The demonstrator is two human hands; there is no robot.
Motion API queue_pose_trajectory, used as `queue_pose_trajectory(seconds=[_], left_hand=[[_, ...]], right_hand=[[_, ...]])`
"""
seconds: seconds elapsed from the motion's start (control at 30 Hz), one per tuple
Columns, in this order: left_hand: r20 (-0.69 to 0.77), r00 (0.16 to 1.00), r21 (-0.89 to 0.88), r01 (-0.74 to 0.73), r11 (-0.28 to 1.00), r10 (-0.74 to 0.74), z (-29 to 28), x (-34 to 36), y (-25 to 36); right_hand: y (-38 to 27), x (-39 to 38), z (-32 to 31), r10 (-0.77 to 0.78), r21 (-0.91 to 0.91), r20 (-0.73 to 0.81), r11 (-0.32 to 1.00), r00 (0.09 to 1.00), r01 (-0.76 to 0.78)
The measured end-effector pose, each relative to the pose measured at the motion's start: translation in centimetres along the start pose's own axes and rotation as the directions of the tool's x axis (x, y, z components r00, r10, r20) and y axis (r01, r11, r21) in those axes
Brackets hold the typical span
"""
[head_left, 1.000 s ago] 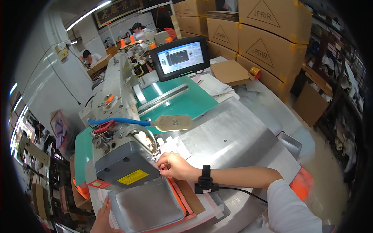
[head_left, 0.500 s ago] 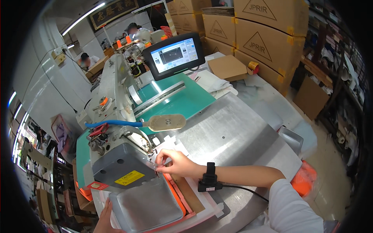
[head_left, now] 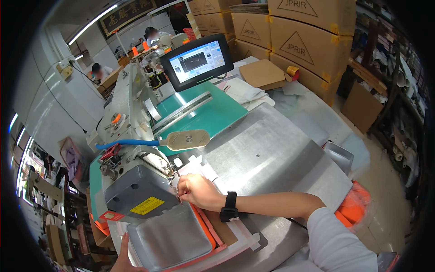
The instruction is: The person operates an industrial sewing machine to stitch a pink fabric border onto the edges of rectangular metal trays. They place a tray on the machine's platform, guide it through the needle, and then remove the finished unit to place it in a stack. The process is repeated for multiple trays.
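A grey sewing machine head (head_left: 140, 192) with a yellow label fills the left middle. My right hand (head_left: 198, 191) is at its needle side, thumb and fingertips pinched together beside the needle parts. Whatever lies between those fingertips is too small to make out. Lower left, my left hand (head_left: 123, 259) rests with a finger stretched along the left edge of a shiny metal plate (head_left: 170, 238). That plate lies below the machine head, next to an orange-and-pink frame (head_left: 209, 229). A black band with a small device (head_left: 229, 206) circles my right wrist.
A lamp on a blue flexible arm (head_left: 188, 139) hangs above my right hand. Behind it are a green plate (head_left: 204, 109) with a metal rail and a lit control screen (head_left: 197, 62). Stacked cartons (head_left: 312, 27) stand at the back right. An orange bundle (head_left: 353, 206) lies beyond my right elbow.
My right hand has turned slightly at the wrist, its fingers curling tighter near the needle. My left hand stays at the plate's edge. The whole view has shifted a little.
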State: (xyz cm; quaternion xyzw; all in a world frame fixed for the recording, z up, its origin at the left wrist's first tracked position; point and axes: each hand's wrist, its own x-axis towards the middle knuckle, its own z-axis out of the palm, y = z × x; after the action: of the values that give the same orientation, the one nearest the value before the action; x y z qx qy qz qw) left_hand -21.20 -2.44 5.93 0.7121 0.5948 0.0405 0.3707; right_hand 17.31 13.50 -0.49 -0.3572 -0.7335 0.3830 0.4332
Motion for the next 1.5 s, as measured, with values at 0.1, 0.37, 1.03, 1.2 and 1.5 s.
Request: queue_pose_trajectory(seconds=[0.1,0.37,1.03,1.2,1.5], left_hand=[[-0.005,0.999,-0.013,0.045,0.999,-0.045,0.1,-0.2,1.1],[-0.165,0.978,0.518,0.194,0.833,-0.125,0.8,-2.3,8.9],[0.020,0.991,-0.321,0.133,0.938,-0.133,4.3,8.9,12.1],[0.001,0.967,-0.700,0.182,0.691,-0.254,5.3,13.2,11.2],[0.064,0.948,-0.623,0.282,0.729,-0.312,7.3,15.6,12.0]], right_hand=[[0.1,-0.1,0.1,0.000,0.005,-0.018,1.000,1.000,0.000],[0.7,1.1,-2.0,0.260,0.190,0.173,0.938,0.950,-0.291],[2.9,2.3,-2.6,0.106,0.198,0.500,0.952,0.859,-0.233],[3.4,2.2,-1.1,0.032,0.166,0.399,0.980,0.917,-0.106],[4.2,5.0,-3.1,0.039,0.420,0.546,0.851,0.837,-0.313]])
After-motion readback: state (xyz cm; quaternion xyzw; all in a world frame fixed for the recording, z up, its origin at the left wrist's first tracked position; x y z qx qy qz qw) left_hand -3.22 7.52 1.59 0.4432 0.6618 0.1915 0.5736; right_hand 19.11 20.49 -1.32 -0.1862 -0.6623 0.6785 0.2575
